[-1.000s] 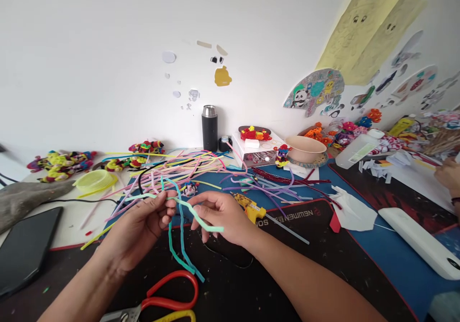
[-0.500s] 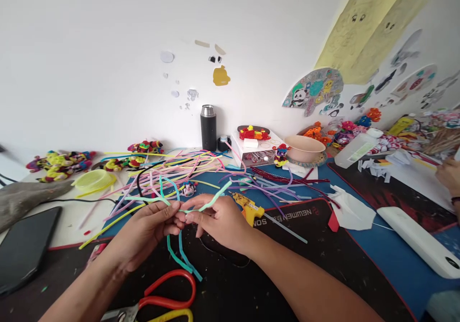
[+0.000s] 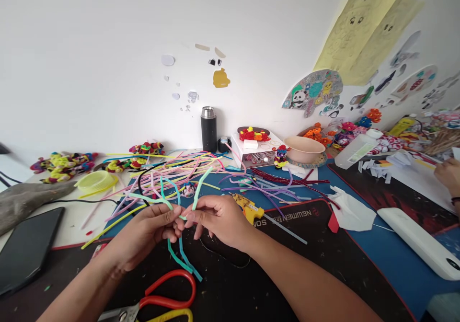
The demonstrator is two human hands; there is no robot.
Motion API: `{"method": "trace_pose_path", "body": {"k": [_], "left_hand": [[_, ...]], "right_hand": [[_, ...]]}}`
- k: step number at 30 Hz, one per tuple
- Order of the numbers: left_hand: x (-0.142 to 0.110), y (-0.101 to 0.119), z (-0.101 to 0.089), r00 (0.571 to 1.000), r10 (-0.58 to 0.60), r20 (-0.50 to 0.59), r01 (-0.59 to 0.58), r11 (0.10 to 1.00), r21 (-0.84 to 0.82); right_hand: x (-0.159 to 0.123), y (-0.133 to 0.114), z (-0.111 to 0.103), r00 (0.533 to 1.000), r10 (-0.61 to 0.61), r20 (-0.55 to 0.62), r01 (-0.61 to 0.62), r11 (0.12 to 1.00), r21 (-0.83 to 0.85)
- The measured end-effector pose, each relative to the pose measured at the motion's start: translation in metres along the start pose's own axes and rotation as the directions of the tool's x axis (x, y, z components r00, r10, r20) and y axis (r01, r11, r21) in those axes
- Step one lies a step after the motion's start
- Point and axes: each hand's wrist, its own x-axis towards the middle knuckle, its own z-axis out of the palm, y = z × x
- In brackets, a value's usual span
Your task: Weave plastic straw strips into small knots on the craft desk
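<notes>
From the head camera, my left hand (image 3: 153,224) and right hand (image 3: 221,219) pinch a mint-green strip (image 3: 197,192) close together over the black mat (image 3: 230,291), one end bent upward above my right fingers. A teal strip (image 3: 174,256) and a blue strip (image 3: 184,256) hang below my left hand. Scissors (image 3: 158,303) with red and yellow handles lie nearer me on the mat; a yellow glue gun (image 3: 252,212) rests just beyond my right hand. Behind, a heap of colored strips (image 3: 179,167) covers part of the counter (image 3: 390,252), near a black flask (image 3: 209,134).
</notes>
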Motion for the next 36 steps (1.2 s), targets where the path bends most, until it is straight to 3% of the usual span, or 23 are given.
{"method": "trace_pose_path", "body": {"k": [4,7,11,13,20,24,31,36], "left_hand": [[-0.004,-0.003,0.004,0.996,0.061,0.072,-0.076,0.973,0.219],[-0.001,-0.005,-0.004,0.988,0.153,0.007,-0.148,0.94,0.307],[0.005,-0.001,-0.02,0.963,0.224,-0.152,-0.184,0.954,0.239],[0.005,0.004,-0.023,0.955,0.241,-0.171,-0.208,0.959,0.191],[-0.005,0.007,-0.01,0.981,0.188,0.043,-0.192,0.967,0.167],[-0.007,0.003,-0.01,0.978,0.176,0.11,-0.193,0.968,0.158],[-0.01,0.005,-0.009,0.982,0.159,0.097,-0.172,0.975,0.138],[-0.008,0.005,-0.009,0.977,0.206,0.06,-0.215,0.954,0.21]], "right_hand": [[0.0,-0.002,-0.001,0.999,0.024,0.028,-0.024,1.0,-0.011],[0.0,0.002,-0.003,0.994,0.083,0.071,-0.08,0.996,-0.049],[-0.001,0.006,-0.005,0.974,0.169,0.152,-0.152,0.982,-0.115],[-0.002,0.007,-0.005,0.961,0.199,0.194,-0.173,0.975,-0.142],[-0.002,0.006,-0.003,0.944,0.219,0.246,-0.183,0.97,-0.159],[-0.002,0.002,-0.001,0.946,0.208,0.247,-0.178,0.974,-0.138],[-0.004,-0.002,-0.001,0.948,0.22,0.23,-0.188,0.97,-0.154],[-0.003,0.002,-0.003,0.942,0.23,0.243,-0.2,0.969,-0.142]]}}
